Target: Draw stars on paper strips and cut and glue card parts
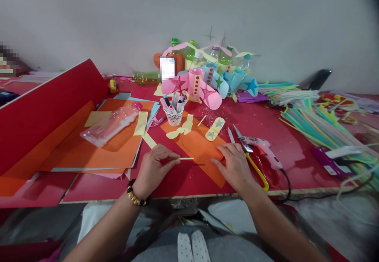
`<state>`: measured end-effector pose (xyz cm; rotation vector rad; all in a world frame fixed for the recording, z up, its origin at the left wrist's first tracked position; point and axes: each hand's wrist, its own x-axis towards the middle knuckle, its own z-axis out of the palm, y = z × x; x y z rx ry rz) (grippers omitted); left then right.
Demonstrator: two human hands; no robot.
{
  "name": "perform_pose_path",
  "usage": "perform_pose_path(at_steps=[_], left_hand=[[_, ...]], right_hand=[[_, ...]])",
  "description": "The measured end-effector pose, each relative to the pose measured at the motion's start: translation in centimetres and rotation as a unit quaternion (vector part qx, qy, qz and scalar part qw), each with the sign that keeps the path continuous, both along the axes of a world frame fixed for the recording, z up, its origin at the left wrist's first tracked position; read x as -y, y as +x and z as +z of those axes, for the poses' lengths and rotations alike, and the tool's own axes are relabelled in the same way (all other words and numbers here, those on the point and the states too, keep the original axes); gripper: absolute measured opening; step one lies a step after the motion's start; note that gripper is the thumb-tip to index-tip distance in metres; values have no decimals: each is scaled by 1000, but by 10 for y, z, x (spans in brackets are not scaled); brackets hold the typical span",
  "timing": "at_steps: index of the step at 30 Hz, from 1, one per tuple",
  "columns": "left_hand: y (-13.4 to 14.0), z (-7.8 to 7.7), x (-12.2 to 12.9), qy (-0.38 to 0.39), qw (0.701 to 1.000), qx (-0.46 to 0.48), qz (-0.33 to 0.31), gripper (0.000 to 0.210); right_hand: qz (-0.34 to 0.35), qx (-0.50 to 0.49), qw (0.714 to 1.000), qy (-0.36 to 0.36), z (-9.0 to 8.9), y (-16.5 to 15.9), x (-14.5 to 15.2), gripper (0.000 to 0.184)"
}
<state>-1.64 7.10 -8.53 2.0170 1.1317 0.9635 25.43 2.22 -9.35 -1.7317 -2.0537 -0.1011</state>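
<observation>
"In the head view, where is the thin, pale-yellow strip [187, 159]?"

"Pinched by one end in my left hand [156, 166], its long axis running rightward, toward my right hand [235, 165]."

"And that one?"

"Half open, fingers touching the orange paper sheet [201, 148]; whether they grip, I can't tell."

Left hand [158, 169]: pinches thin yellow strip [188, 158] between thumb and fingers, strip pointing right. Right hand [237, 165]: on right part of orange sheet [192, 145]; grip unclear. Yellow oval [215, 129], two grey stars, lies farther back. Pen cup [174, 118] upright, behind left hand. Scissors [257, 171] and glue gun [268, 151] just right of right hand. Clear bottle [114, 125] lies at left, on paper stack [89, 155]. Decorated bottles [196, 76] stand at rear by wall [118, 25]; straws [310, 125] heaped far right.
</observation>
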Motion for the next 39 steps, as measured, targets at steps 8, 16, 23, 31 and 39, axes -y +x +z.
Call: perform_pose_path(at_steps=[8, 16, 23, 31, 39], left_hand=[[-4, -2, 1, -48, 998, 35, 17, 19], [-5, 0, 1, -70, 990, 104, 58, 22], [-9, -8, -3, -99, 974, 176, 106, 21], [-8, -2, 0, -118, 976, 154, 100, 21], [-9, -2, 3, -109, 981, 131, 90, 21]], right_hand=[[23, -56, 998, 30, -2, -4, 0, 6], [37, -165, 974, 149, 5, -2, 17, 14], [152, -30, 981, 116, 4, -5, 27, 25], [157, -49, 982, 92, -4, -6, 24, 13], [149, -209, 966, 6, -2, -5, 22, 7]])
